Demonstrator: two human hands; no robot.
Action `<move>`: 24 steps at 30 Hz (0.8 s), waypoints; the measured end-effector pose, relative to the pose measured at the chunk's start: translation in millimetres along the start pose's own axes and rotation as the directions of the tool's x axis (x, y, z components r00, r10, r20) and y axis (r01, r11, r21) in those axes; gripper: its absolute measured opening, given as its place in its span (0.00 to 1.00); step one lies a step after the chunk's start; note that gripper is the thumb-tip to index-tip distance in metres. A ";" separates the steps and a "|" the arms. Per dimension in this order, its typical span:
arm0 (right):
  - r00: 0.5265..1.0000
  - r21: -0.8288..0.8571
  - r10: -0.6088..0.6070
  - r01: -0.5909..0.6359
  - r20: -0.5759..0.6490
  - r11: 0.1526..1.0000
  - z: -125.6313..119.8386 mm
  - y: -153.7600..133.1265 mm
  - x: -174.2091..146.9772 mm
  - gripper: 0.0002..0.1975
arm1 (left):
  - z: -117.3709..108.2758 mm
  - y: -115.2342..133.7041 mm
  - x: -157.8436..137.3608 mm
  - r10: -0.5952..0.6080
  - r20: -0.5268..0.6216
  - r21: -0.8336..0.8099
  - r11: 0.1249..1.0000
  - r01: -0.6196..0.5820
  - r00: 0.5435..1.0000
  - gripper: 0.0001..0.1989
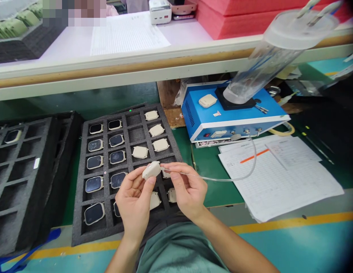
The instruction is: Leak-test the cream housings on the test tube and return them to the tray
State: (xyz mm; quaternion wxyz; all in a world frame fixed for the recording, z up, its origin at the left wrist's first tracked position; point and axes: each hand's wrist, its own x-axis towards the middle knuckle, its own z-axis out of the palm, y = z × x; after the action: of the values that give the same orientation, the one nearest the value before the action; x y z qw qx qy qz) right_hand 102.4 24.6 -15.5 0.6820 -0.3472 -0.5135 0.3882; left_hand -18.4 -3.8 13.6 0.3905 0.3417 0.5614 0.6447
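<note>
Between the thumb and fingers of my left hand (pixel 134 197) is a cream watch case (pixel 151 171), held tilted. My right hand (pixel 189 185) pinches the end of a clear thin tube (pixel 221 179), with its tip against the side of the case. From there the tube curves to the front of a blue machine (pixel 236 113). Below my hands lies a black foam tray (pixel 79 227). Its left columns hold watches with dark screens, such as this watch (pixel 94 213); its right columns hold cream cases, such as this case (pixel 160 145).
Another cream case (pixel 207 101) and a clear cylinder (pixel 260 64) stand on the machine. Papers (pixel 281 178) lie at the right. More foam trays (pixel 31 189) are stacked at the left. A shelf edge (pixel 122 70) crosses behind; a person is partly visible beyond it.
</note>
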 end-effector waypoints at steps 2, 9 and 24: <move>1.000 0.001 0.004 -0.005 0.007 1.000 -0.4 0.8 -0.8 0.11 | 0.2 0.6 0.0 0.000 0.000 0.003 1.000 0.000 1.000 0.14; 1.000 -0.006 0.006 -0.006 0.006 1.000 0.3 2.5 -0.5 0.11 | -0.1 1.3 1.9 -0.004 0.004 0.006 1.000 0.004 1.000 0.14; 0.999 -0.013 -0.044 0.044 -0.013 0.999 5.9 0.3 10.3 0.08 | -2.3 0.2 8.9 -0.041 -0.054 0.061 0.997 0.044 0.998 0.19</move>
State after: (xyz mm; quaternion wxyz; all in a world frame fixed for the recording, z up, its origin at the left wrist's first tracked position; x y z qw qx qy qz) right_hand 98.4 34.3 -9.9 0.6917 -0.3426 -0.5187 0.3675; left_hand -24.6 3.0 13.5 0.3785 0.3246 0.5984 0.6271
